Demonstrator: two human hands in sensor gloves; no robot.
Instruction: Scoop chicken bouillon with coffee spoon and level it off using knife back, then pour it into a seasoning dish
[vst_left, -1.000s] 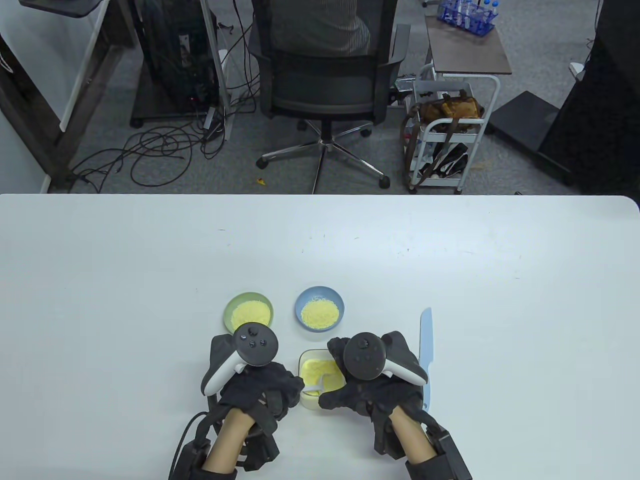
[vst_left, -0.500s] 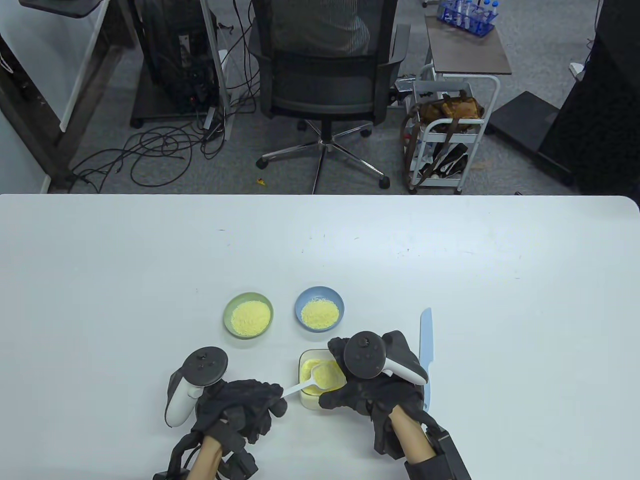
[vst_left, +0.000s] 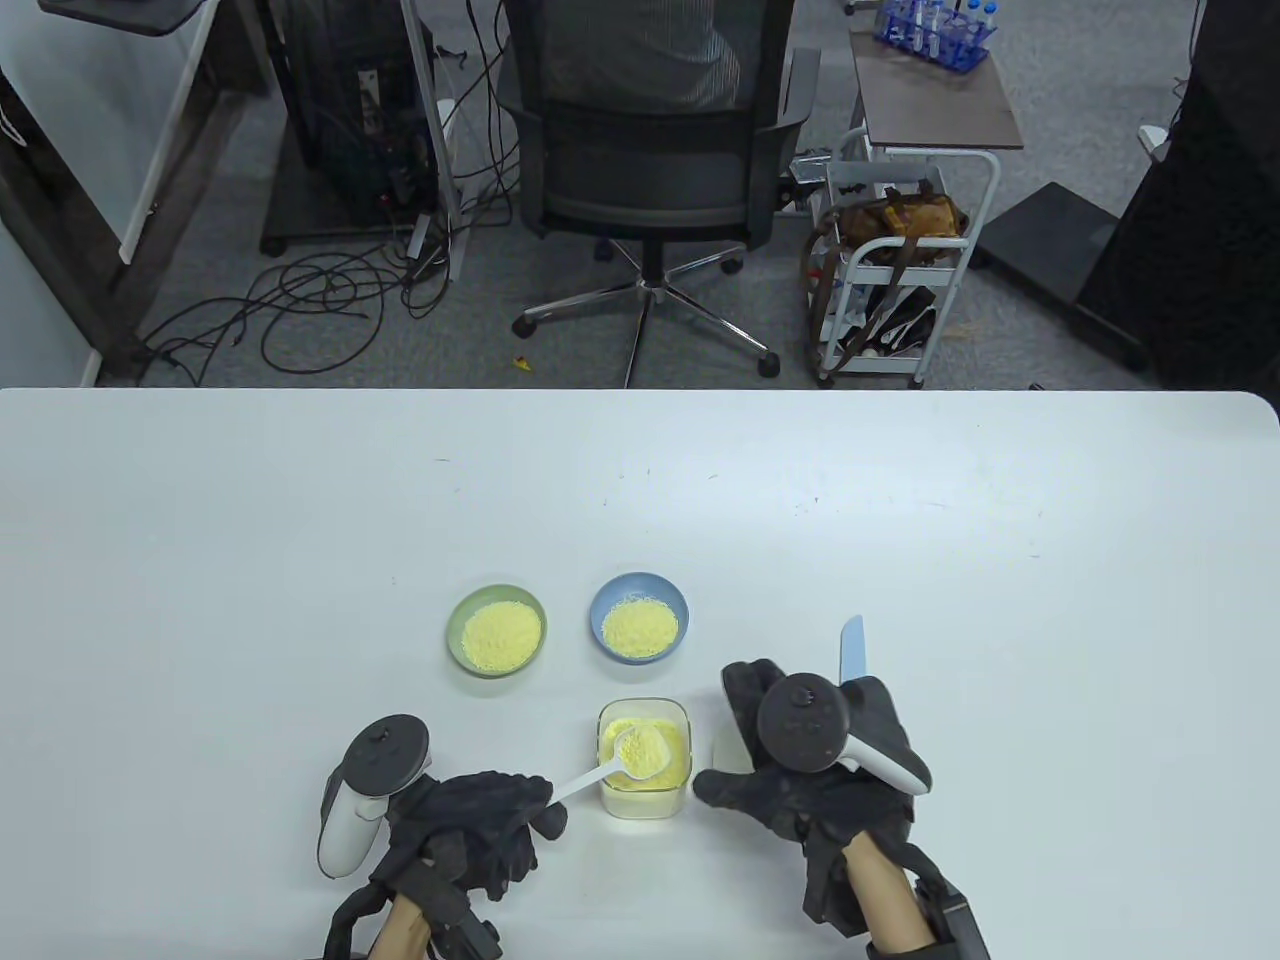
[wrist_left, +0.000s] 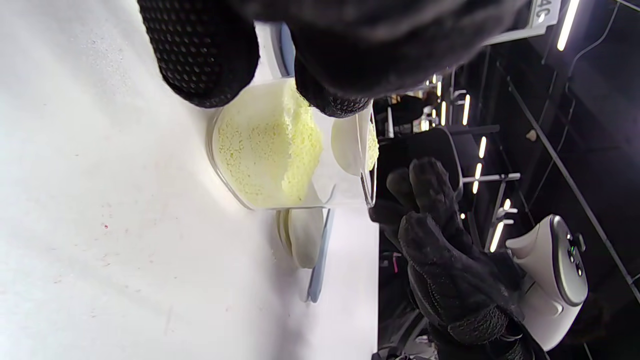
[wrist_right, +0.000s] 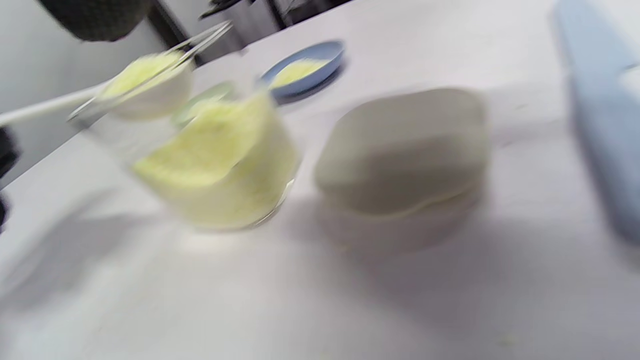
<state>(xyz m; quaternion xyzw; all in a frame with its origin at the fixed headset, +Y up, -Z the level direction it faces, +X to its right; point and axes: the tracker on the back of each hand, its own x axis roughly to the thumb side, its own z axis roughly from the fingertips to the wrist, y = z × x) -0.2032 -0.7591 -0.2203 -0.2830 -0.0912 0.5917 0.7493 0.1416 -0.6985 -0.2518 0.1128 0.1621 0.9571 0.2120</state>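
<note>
1. Chicken bouillon (vst_left: 648, 762), a pale yellow granular powder, is held in a clear square container (vst_left: 645, 800) that stands on the white table (vst_left: 300, 560) between the two hands; in the wrist views the powder is seen banked higher against one wall.
2. Coffee spoon (vst_left: 628, 757), white, is pinched at its handle end by the curled fingers of the left hand (vst_left: 470, 825); its bowl is heaped with bouillon and is held over the container's mouth.
3. Green seasoning dish (vst_left: 497, 631) is set beyond the container, to the left, and is filled with a flat layer of the same yellow granules.
4. Blue seasoning dish (vst_left: 639, 630) is set just beside the green one, to its right, and likewise carries granules.
5. Lid (wrist_right: 402, 155), off-white and rounded, is seen lying flat just beside the container in the right wrist view, though blurred.
6. Knife (vst_left: 852, 650), light blue, is laid on the table; only its tip is shown beyond the right hand (vst_left: 815, 775), which is spread above it, fingers relaxed and holding nothing.
</note>
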